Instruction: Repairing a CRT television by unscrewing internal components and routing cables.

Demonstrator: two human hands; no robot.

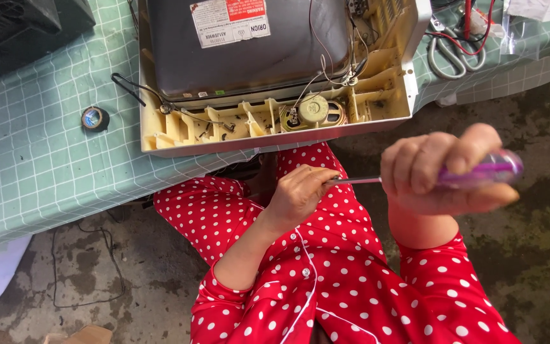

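Closest to the lens, the right hand (437, 175) wraps a purple-handled screwdriver (479, 171) at centre right, while the left hand (300, 191) pinches its thin steel shaft near the tip. Light and rigid, it seems best gripped by its smooth, possibly slippery handle. Above, an opened cream television casing (275, 121) rests on the green checked tablecloth (46, 140).

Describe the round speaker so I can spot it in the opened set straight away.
Start at the opened television set lying on the green checked tablecloth. Follow its cream plastic frame along the edge nearest the person. The speaker sits right of centre there: the only round, metal-backed part, with thin wires running up from it.
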